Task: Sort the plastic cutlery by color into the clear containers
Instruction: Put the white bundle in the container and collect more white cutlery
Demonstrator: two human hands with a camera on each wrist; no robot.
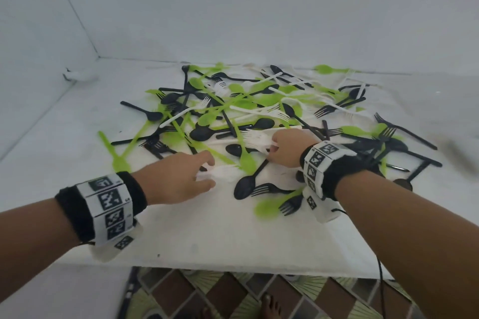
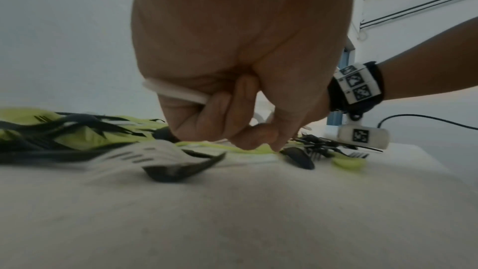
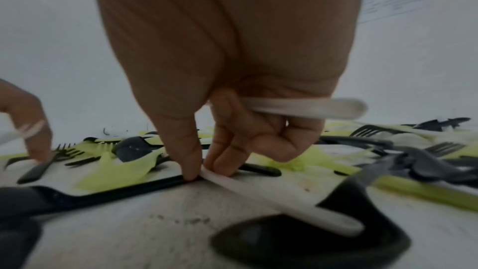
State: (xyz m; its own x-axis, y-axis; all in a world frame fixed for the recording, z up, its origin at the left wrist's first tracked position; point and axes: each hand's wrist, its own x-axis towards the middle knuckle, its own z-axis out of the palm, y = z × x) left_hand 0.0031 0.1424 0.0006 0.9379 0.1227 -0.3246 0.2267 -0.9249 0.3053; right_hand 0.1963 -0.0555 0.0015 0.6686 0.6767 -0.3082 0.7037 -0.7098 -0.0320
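White cutlery is being gathered from the mixed pile (image 1: 248, 111) of green, black and white pieces spread beyond both hands on the surface (image 1: 207, 235). The right hand (image 1: 287, 147) holds a white bundle (image 1: 255, 138) and pinches another white handle (image 3: 258, 193); the left hand (image 1: 178, 176) grips white forks (image 1: 220, 172). No containers are visible; next, lift clear without snagging neighbours.

Domestic interior, probably home. Evidence: plain white painted walls (image 1: 233, 8) meeting at corner; low white cloth-covered surface (image 1: 207, 235); patterned floor mat (image 1: 259, 292) in brown, green diamonds; bare foot (image 1: 270, 305) on mat; disposable plastic cutlery (image 1: 233, 111) scattered.
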